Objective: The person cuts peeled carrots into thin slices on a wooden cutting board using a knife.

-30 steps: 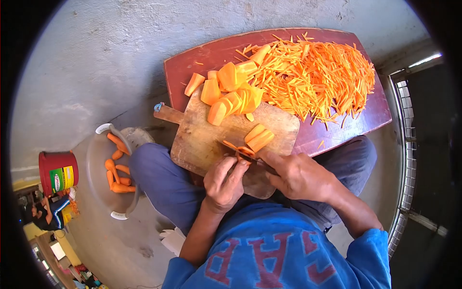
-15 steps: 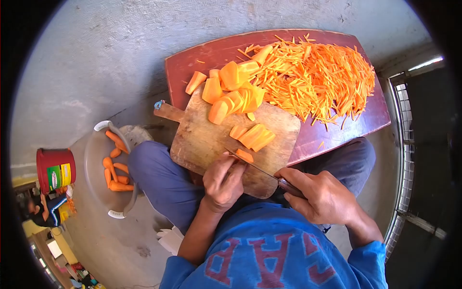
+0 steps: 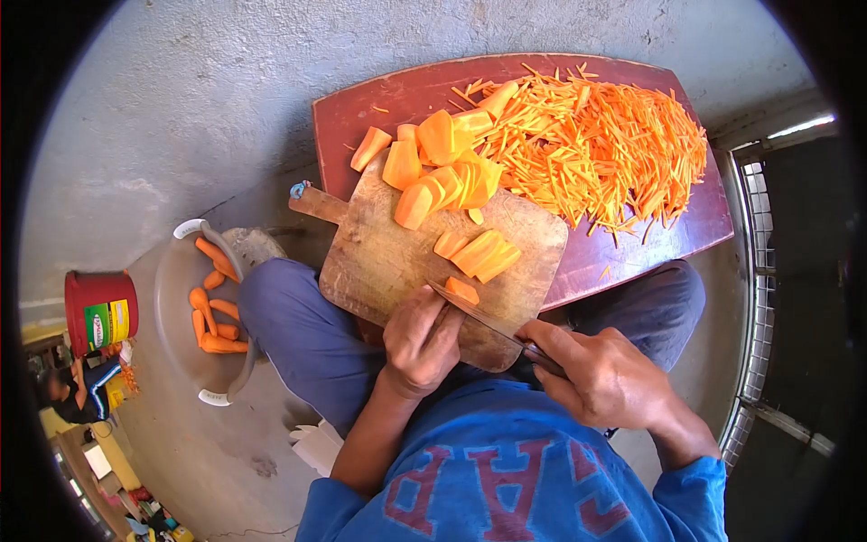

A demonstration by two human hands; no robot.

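Observation:
My right hand (image 3: 605, 372) is wrapped around the dark handle of a knife (image 3: 488, 320), its blade pointing up and left across the wooden cutting board (image 3: 361, 266). My left hand (image 3: 418, 348) is at the board's near edge, fingers curled close against the blade near its tip. Whatever lies under those fingers is hidden. Just beyond the blade sits a small carrot piece (image 3: 461, 290). Several carrot slices (image 3: 479, 254) lean in a row behind it. More carrot slices (image 3: 447, 190) and thick chunks are piled at the board's far edge.
Carrot strips (image 3: 605, 154) are heaped on the red table (image 3: 348, 113). To the left, a grey basin (image 3: 167, 334) holds several whole carrots (image 3: 217, 343). A red bucket (image 3: 79, 316) stands by the wall, with another person (image 3: 86, 393) beyond it. A metal-framed grille (image 3: 759, 262) is at right.
The view has shifted slightly. My hands, the knife and the carrot pieces hold nearly the same places on the board.

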